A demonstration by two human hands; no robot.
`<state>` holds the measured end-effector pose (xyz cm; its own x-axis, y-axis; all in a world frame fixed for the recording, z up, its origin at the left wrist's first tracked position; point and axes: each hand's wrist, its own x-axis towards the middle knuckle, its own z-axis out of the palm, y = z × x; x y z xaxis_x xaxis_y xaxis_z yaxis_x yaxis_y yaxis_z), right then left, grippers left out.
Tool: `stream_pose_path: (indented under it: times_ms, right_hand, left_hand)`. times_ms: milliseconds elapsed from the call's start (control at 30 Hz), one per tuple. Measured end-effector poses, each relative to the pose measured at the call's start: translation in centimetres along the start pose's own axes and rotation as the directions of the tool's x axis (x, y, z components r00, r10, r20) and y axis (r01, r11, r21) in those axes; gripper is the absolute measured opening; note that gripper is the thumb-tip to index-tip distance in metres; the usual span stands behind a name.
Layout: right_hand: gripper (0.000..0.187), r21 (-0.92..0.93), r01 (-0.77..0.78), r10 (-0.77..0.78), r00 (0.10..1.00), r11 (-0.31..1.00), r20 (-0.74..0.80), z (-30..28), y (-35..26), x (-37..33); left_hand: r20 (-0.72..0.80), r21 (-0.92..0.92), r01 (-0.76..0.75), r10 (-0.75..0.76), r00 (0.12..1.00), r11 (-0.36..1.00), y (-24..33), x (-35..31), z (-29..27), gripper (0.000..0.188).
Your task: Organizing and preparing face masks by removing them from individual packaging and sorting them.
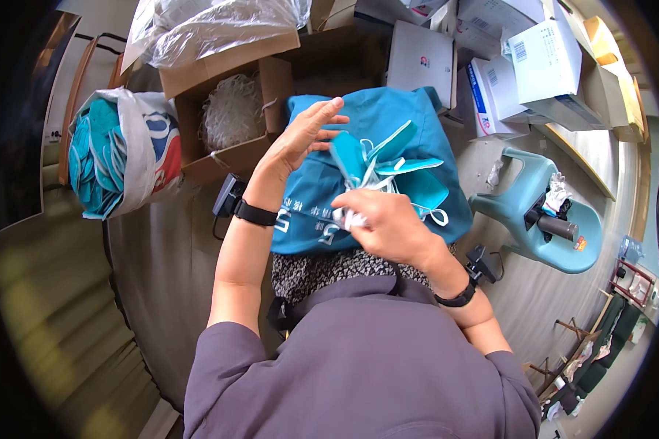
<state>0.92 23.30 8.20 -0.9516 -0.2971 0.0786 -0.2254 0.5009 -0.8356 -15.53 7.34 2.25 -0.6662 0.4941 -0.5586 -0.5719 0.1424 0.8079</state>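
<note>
My right hand [392, 225] is closed round the bunched white straps of several teal face masks [423, 189], whose panels fan out above and beyond my fingers. My left hand [306, 137] is raised to the left of the bunch, fingers stretched and apart, holding nothing. One mask nearest that hand is smeared by motion. Under both hands a blue-teal cloth [318, 192] with white printing covers my lap. Whether the left fingertips touch any mask I cannot tell.
At left stands a white bag [156, 143] full of teal masks. Beyond my lap an opened cardboard box [231, 157] holds a tangle of white strings [233, 110]. White boxes [545, 62] pile up at far right, above a blue plastic stool [523, 179] with a dark cylinder on it.
</note>
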Motion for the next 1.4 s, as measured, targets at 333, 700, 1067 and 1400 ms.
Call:
stream_pose_path:
  times_ms: [333,700,1067,1400]
  right_hand:
    - [0.064,-0.259,0.097,0.013,0.92,0.961,0.391,5.6,-0.6,-3.6]
    - [0.03,-0.4,0.269,-0.264,0.962,0.876,0.07,2.1,-3.0,-5.9]
    - [0.027,0.144,-0.072,0.137,0.845,0.987,-0.516,-0.6,-0.5,-1.9]
    - [0.015,-0.167,0.008,-0.091,0.863,0.986,-0.496,0.0,1.6,-2.3]
  left_hand:
    - [0.158,0.689,-0.613,0.746,0.647,0.387,-1.2,-6.4,5.0,0.053]
    - [-0.358,-0.086,-0.468,0.411,0.838,0.88,-4.2,-6.3,6.1,0.019]
    - [-0.3,-0.392,-0.481,0.385,0.873,0.784,-2.6,-10.4,9.4,0.019]
    - [-0.345,0.086,-0.527,0.521,0.78,0.846,-5.4,-10.8,10.1,0.012]
